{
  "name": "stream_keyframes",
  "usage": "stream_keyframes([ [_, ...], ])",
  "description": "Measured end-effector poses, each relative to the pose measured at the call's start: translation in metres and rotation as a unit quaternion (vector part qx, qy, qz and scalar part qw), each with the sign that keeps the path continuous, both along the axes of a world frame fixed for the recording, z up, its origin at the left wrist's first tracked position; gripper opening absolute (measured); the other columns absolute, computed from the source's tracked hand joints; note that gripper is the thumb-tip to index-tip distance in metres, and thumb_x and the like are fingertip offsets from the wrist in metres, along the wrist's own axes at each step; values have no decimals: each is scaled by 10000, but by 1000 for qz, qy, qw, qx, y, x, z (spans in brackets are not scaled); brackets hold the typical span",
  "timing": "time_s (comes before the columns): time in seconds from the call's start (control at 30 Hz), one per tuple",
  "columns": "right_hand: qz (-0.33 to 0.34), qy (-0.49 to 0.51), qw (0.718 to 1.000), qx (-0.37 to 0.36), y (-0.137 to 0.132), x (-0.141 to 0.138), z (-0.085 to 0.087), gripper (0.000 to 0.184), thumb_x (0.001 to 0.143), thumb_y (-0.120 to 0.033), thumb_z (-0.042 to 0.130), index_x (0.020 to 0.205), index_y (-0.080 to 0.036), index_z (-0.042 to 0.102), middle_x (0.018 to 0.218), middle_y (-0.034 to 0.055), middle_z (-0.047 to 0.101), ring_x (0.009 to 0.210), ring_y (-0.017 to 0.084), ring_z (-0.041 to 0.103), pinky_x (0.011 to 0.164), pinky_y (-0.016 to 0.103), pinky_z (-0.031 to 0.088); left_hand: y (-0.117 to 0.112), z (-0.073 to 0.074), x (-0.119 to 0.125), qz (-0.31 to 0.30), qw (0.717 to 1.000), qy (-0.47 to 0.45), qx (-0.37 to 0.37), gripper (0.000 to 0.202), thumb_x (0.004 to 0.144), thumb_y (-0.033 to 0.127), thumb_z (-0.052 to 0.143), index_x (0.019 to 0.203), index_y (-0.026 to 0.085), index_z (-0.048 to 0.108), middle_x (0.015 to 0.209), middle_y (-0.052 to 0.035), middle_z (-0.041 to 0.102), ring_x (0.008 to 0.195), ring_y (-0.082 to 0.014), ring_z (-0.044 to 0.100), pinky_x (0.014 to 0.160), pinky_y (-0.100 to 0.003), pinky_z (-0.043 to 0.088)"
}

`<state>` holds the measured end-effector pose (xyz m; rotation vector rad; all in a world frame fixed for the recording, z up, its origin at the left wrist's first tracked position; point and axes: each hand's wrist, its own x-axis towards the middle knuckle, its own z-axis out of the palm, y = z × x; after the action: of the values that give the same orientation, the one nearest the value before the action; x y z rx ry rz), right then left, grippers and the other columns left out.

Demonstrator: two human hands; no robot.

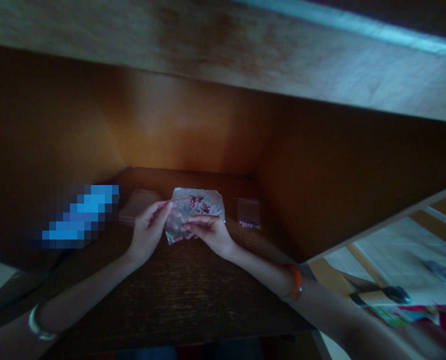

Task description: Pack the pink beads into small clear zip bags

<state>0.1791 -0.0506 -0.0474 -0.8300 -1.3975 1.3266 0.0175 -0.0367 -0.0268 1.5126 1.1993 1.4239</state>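
Observation:
My left hand (150, 229) is closed in a pinch on a thin reddish cord (179, 199), which runs right towards a cluster of small pink beads (197, 202). Under the cluster lies a crinkled clear plastic bag (215, 199) with more pink bits showing through its lower part. My right hand (210, 231) reaches over the bag's front edge, thumb and fingers pressed together; what is between them is hidden. To the right, a small clear zip bag (248, 209) lies flat with pink beads along its bottom. Beside my left hand rests a stack of flat clear bags (138, 205).
Dark wooden panels (339, 175) enclose the desktop (177, 295) at the left, back and right. A pale shelf edge (207, 55) crosses above. A blurred-out blue object (82, 217) stands at the left. Outside the right panel are a black-ended item (395, 295) and colourful packaging.

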Motion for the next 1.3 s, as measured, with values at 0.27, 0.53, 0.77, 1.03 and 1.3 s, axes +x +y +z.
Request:
stream_keyframes([
  [0.27,-47,-27,999,7,5,1,-2,198,769,-385,613,776,-195,673,651,-22,657,556,90,592,554,218,493,-1,0,0,-8,999,40,27,257,820,396,541,922,169,610,877,-34,670,817,-176,626,757,-290,505],
  [0.53,-168,-59,982,68,18,24,5,168,762,-334,600,792,-186,674,759,10,680,643,109,610,613,244,517,6,9,13,-136,990,8,-26,319,745,301,632,1026,168,561,884,-37,661,834,-177,646,751,-330,542],
  [0.77,-296,-33,954,34,7,75,20,251,699,-299,634,911,-169,603,812,38,675,649,141,643,580,275,538,28,18,72,-221,974,-12,-50,325,723,181,626,1036,128,557,919,-92,670,870,-185,644,822,-341,502],
  [1.03,-414,-200,887,40,-19,128,8,295,684,-216,604,966,-138,571,779,63,663,717,191,645,659,326,530,19,-7,135,-257,959,-57,-103,371,736,64,548,1106,88,524,1084,-159,631,1011,-214,601,920,-384,448],
  [1.3,-413,-247,875,51,-26,136,-20,484,619,-119,624,1093,-133,527,987,113,636,848,200,628,762,359,531,9,-19,140,-254,961,-45,-97,469,704,34,552,1163,123,507,1265,-165,529,1159,-256,509,1013,-441,369],
])
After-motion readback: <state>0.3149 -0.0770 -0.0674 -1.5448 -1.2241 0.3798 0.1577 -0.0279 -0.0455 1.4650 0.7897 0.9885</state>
